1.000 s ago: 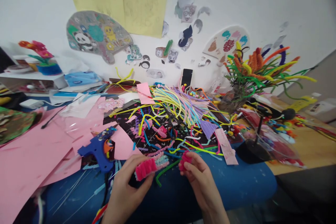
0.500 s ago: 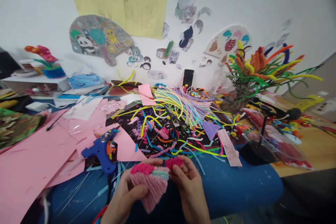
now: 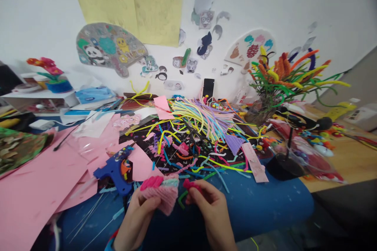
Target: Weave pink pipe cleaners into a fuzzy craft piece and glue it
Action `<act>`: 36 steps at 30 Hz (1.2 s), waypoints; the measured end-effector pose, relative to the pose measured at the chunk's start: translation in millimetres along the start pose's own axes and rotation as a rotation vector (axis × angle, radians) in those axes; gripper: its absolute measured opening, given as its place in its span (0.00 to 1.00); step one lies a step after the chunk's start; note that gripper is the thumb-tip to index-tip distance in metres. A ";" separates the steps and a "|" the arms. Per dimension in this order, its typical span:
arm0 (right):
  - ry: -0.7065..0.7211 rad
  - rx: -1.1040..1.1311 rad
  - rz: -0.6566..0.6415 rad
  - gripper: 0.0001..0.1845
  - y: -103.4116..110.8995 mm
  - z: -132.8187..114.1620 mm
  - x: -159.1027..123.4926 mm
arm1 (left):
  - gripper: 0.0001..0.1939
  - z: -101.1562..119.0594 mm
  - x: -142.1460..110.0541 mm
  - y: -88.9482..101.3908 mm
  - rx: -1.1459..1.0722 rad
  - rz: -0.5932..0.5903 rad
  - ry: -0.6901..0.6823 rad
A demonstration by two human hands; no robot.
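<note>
My left hand (image 3: pixel 138 213) is closed on a fuzzy pink pipe-cleaner piece (image 3: pixel 161 193) with a hot-pink and pale blue top edge, held over the blue table cover (image 3: pixel 265 200). My right hand (image 3: pixel 210 211) pinches a small hot-pink pipe-cleaner bit (image 3: pixel 190 185) just right of that piece, close to it. A green pipe cleaner (image 3: pixel 182 200) curls between the two hands.
A blue glue gun (image 3: pixel 113 169) lies left of my hands on pink paper sheets (image 3: pixel 35 180). A heap of coloured pipe cleaners (image 3: pixel 200 125) fills the table middle. A pipe-cleaner plant (image 3: pixel 282 76) and a black stand (image 3: pixel 284 164) are at the right. A phone (image 3: pixel 208 87) leans against the wall.
The pink piece was turned over and drawn nearer, then tilted back up. My right hand kept its pinch on the hot-pink bit and stayed beside the piece.
</note>
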State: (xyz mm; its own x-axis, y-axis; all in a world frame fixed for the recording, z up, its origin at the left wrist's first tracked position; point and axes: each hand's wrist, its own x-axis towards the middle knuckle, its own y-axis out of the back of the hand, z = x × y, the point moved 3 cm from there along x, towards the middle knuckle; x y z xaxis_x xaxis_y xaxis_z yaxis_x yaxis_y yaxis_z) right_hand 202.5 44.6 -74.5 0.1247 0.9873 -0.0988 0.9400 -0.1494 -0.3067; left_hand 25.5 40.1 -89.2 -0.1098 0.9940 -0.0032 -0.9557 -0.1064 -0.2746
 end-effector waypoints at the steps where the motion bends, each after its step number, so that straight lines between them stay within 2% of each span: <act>1: 0.030 -0.004 0.005 0.13 6.0 -3.6 -0.5 | 0.17 3.5 2.8 -0.7 0.040 -0.039 -0.048; 3: 0.097 -0.023 -0.014 0.12 17.2 -12.6 -3.3 | 0.13 11.2 7.2 -2.8 0.193 -0.118 -0.199; 5: 0.127 -0.050 -0.054 0.11 24.4 -21.3 -8.5 | 0.11 17.0 8.9 -5.3 0.369 -0.142 -0.369; 7: 0.095 -0.052 -0.037 0.10 27.1 -27.2 -15.2 | 0.13 19.4 8.4 -8.7 0.482 -0.165 -0.487; 10: 0.036 -0.074 0.032 0.13 21.0 -31.1 -24.0 | 0.17 19.5 6.3 -13.2 0.544 -0.216 -0.583; 15: 0.104 -0.251 0.051 0.11 4.2 -30.2 -28.4 | 0.18 19.5 4.6 -13.7 0.584 -0.215 -0.599; 20: 0.229 -0.440 0.101 0.03 1.4 -28.7 -29.9 | 0.17 20.4 2.6 -13.6 0.597 -0.198 -0.591; 31: 0.273 -0.503 0.074 0.03 -4.9 -26.0 -29.1 | 0.17 20.6 2.8 -14.8 0.609 -0.188 -0.618; 36: 0.439 -0.602 0.054 0.03 -3.0 -27.7 -27.3 | 0.16 19.0 2.2 -13.5 0.619 -0.191 -0.596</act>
State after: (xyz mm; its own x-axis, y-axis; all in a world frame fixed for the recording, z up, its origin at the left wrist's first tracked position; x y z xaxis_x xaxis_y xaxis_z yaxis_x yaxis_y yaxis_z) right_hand 205.1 19.6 -44.7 0.1727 0.9291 0.3271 0.9244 -0.2675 0.2719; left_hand 33.0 43.2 -67.3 0.1084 0.8349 0.5396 -0.9297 -0.1071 0.3524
